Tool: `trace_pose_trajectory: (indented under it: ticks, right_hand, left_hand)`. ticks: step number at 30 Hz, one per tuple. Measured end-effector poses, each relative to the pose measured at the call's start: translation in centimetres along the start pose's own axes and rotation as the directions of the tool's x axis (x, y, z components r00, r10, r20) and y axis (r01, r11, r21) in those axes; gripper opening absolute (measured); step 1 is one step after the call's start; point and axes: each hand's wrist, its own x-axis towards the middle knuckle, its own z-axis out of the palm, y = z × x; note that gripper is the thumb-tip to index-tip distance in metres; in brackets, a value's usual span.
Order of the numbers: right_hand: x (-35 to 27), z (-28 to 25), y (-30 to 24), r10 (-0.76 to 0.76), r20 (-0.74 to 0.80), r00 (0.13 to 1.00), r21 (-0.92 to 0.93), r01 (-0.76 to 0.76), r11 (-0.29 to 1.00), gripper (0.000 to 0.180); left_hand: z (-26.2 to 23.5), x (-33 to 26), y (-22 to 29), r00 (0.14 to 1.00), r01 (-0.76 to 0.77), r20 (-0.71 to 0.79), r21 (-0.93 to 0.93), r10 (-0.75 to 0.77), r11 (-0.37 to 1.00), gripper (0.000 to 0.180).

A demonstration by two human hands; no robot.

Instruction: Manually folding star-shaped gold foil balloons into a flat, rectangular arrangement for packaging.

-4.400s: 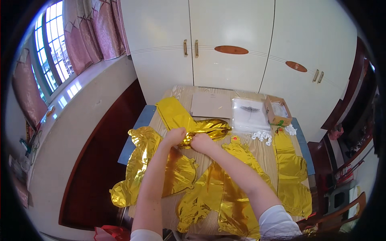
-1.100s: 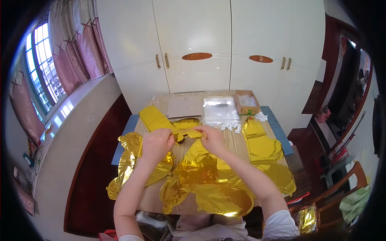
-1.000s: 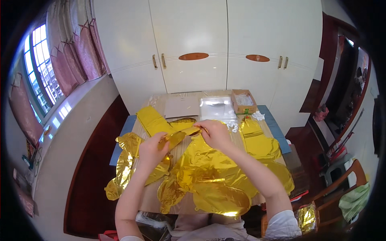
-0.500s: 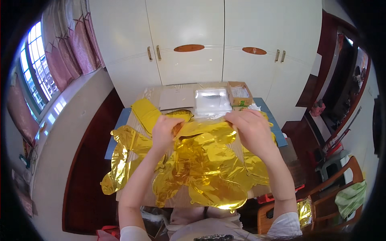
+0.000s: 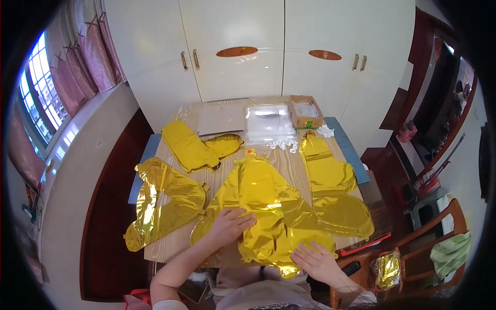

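Both palms are down on the big gold foil balloon [image 5: 268, 206] spread across the middle of the wooden table [image 5: 170, 245]. The left hand [image 5: 230, 226] lies flat with fingers spread, pressing the balloon's left flank at about 9 o'clock from its centre; it grips nothing. The right hand [image 5: 318, 261] rests open on the lower edge at about 5 o'clock, fingers splayed over the crinkled foil near the table's near rim, again pressing rather than pinching.

This looks like the flattening step: the deflated balloon is laid out and being smoothed against the tabletop. The next move likely calls for sweeping both palms outward toward the edges, gently, since the foil creases easily.

Around it, another gold balloon [image 5: 165, 201] lies at 9 o'clock, a folded one [image 5: 194, 147] at 11 o'clock, and a long one [image 5: 330, 186] at 3 o'clock, overlapping the central piece. Beyond, at 12 o'clock, sit clear plastic bags [image 5: 268, 121], a small cardboard box [image 5: 305, 111] and a grey card sheet [image 5: 222, 120].
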Motion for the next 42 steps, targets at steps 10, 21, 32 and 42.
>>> trace_pose_trajectory:
  ticks: [10,21,32,42]
  right_hand:
    - [0.0,1.5,-0.6,0.03,0.015,0.999,0.037,-0.03,0.999,0.036]
    - [0.2,2.6,-0.6,0.054,0.042,0.998,0.021,-0.055,0.998,0.036]
    - [0.5,2.5,-0.6,0.073,0.062,0.995,0.055,-0.076,0.996,0.037]
    - [0.4,3.0,-0.8,0.073,0.061,0.995,0.072,-0.077,0.994,0.037]
  left_hand:
    - [0.6,-0.2,-0.8,0.98,0.119,0.168,-0.079,-0.105,0.99,0.038]
    - [3.3,3.5,-2.6,0.94,0.19,0.291,-0.021,-0.176,0.982,0.08]
    - [4.8,3.6,-2.9,0.911,0.166,0.374,0.055,-0.175,0.985,0.084]
    - [5.3,3.5,-2.9,0.935,0.137,0.32,0.074,-0.154,0.988,0.083]
